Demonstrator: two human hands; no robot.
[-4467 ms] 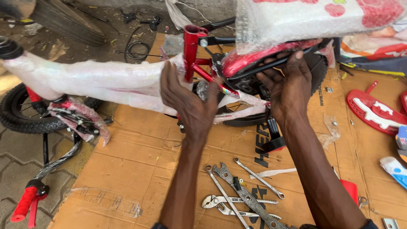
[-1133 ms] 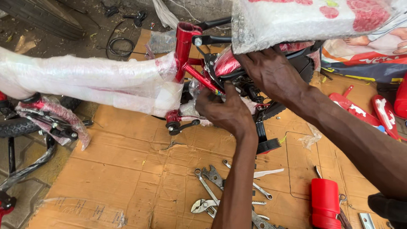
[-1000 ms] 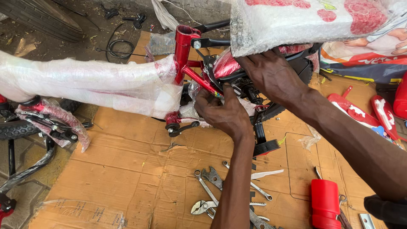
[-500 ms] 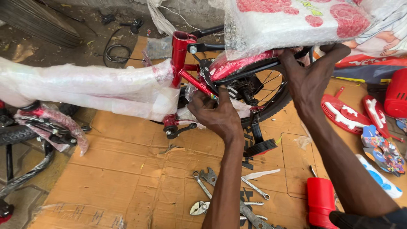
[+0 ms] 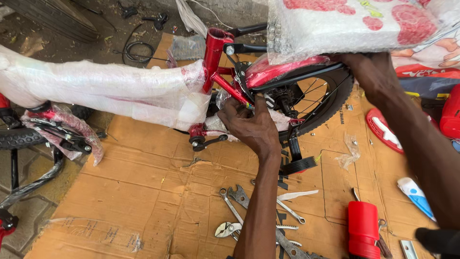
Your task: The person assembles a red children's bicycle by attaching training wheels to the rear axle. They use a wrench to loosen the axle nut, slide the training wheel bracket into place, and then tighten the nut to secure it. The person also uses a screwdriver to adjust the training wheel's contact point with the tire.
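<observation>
A small red bicycle (image 5: 213,52) lies on cardboard, its main tube wrapped in white foam and plastic film (image 5: 105,91). My left hand (image 5: 251,127) is at the middle of the bike, fingers curled on the frame beside the chain and rear sprocket, just right of the crank arm (image 5: 208,141). My right hand (image 5: 371,76) grips the top of the black rear tyre (image 5: 330,103), partly hidden beneath a bubble-wrapped package (image 5: 345,24). A black pedal (image 5: 297,165) hangs below the wheel.
Several wrenches and pliers (image 5: 235,201) lie on the cardboard (image 5: 143,192) near my left forearm. A red cylinder (image 5: 362,228) stands at lower right, and a red plastic part (image 5: 383,129) lies to the right. The front wheel (image 5: 19,136) and brake parts are at far left.
My right hand left the middle of the bike beside my left hand and moved right onto the rear tyre. My left hand stayed at the chain area.
</observation>
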